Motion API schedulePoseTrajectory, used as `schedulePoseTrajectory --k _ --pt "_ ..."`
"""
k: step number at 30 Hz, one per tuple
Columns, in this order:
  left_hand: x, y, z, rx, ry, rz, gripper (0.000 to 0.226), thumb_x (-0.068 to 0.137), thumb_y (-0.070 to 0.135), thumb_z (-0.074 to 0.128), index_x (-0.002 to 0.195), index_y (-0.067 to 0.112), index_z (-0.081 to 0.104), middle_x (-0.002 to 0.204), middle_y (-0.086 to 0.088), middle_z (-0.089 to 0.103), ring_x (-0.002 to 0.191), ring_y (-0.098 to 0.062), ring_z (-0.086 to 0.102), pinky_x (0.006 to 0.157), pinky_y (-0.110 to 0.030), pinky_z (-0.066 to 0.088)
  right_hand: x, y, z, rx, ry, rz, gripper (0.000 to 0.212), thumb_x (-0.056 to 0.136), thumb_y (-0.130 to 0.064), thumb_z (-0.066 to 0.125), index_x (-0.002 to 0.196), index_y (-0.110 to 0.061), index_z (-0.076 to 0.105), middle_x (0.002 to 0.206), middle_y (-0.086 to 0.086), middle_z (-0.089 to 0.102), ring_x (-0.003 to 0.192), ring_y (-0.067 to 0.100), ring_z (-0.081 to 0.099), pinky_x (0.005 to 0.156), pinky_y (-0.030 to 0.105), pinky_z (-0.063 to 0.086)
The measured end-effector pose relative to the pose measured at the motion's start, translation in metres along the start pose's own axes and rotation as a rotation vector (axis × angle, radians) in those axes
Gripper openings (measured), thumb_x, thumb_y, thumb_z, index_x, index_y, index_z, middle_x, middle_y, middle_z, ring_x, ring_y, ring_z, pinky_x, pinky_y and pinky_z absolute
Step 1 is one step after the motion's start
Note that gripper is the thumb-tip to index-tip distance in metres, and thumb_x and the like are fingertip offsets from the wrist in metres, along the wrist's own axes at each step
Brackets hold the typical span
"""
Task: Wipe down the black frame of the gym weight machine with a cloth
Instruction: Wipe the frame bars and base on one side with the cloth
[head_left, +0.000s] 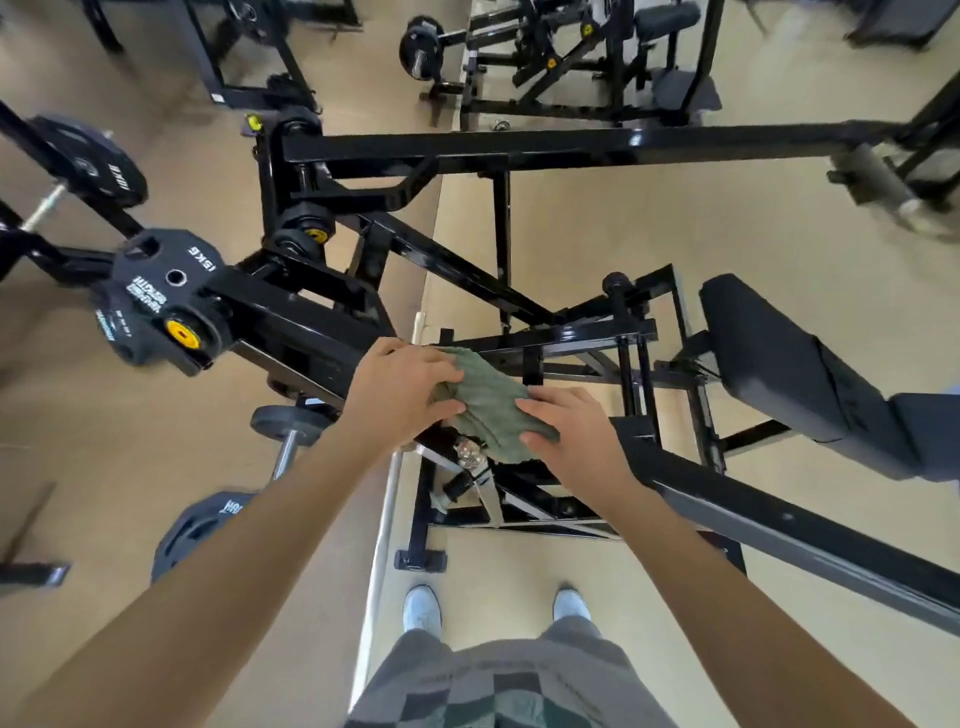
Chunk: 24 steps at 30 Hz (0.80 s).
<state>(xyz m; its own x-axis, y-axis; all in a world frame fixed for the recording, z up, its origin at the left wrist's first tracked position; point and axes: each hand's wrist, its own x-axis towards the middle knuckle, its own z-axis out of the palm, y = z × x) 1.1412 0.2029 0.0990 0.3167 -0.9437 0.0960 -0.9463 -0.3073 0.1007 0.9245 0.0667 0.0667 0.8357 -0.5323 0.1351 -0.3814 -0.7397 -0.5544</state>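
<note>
Clearly, my left hand (400, 389) gripped a ribbed green cloth (488, 405), fingers curled. My right hand (576, 436) pressed it flat-fingered, glossy black metal frame (571, 332) just beyond.

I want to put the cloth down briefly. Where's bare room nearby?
Bare floor between the shoes and the frame's foot, and beyond the seat pad. Crowded left by weight plates; frame tubes cross around the cloth.

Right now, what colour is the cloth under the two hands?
The cloth is dull green, with a ribbed texture; the head view shows it best.
</note>
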Motion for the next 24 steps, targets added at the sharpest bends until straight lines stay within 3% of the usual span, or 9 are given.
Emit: schedulePoseTrajectory --k 4,9,17,24 --pt "-0.013 -0.040 0.000 -0.035 0.087 -0.018 0.037 0.083 0.051 0.076 0.116 0.034 0.073 0.126 0.013 0.069 0.118 -0.010 0.062 0.107 -0.038 0.035 0.022 -0.033 0.020 -0.038 0.029 -0.010 0.033 0.085 -0.015 0.077 0.118 -0.015 0.074 0.125 0.000 0.069 0.105 0.026 0.056 0.097 0.035 0.047" --pt "-0.022 -0.084 -0.005 -0.052 0.142 -0.053 0.037 0.079 0.044 0.081 0.112 0.029 0.076 0.125 0.010 0.070 0.118 -0.013 0.064 0.106 -0.042 0.038 0.058 -0.065 0.036 -0.050 -0.031 -0.038 0.036 0.085 -0.018 0.076 0.121 -0.015 0.073 0.126 0.002 0.068 0.108 0.028 0.055 0.099 0.041 0.045" --pt "-0.032 -0.149 -0.024 0.095 0.136 -0.214 0.037 0.075 0.035 0.085 0.108 0.025 0.071 0.121 0.006 0.071 0.114 -0.019 0.066 0.106 -0.043 0.031 0.112 -0.114 0.080 -0.021 -0.044 -0.254 0.043 0.080 -0.007 0.078 0.123 -0.009 0.070 0.124 0.007 0.064 0.105 0.031 0.053 0.096 0.042 0.049" --pt "-0.032 -0.206 -0.054 0.117 0.113 -0.250 0.049 0.078 0.064 0.070 0.112 0.028 0.070 0.120 0.009 0.071 0.105 -0.016 0.068 0.103 -0.043 0.039 0.158 -0.161 0.112 0.001 -0.051 -0.266 0.046 0.082 -0.005 0.074 0.128 -0.006 0.067 0.125 0.010 0.064 0.111 0.031 0.053 0.098 0.044 0.048"
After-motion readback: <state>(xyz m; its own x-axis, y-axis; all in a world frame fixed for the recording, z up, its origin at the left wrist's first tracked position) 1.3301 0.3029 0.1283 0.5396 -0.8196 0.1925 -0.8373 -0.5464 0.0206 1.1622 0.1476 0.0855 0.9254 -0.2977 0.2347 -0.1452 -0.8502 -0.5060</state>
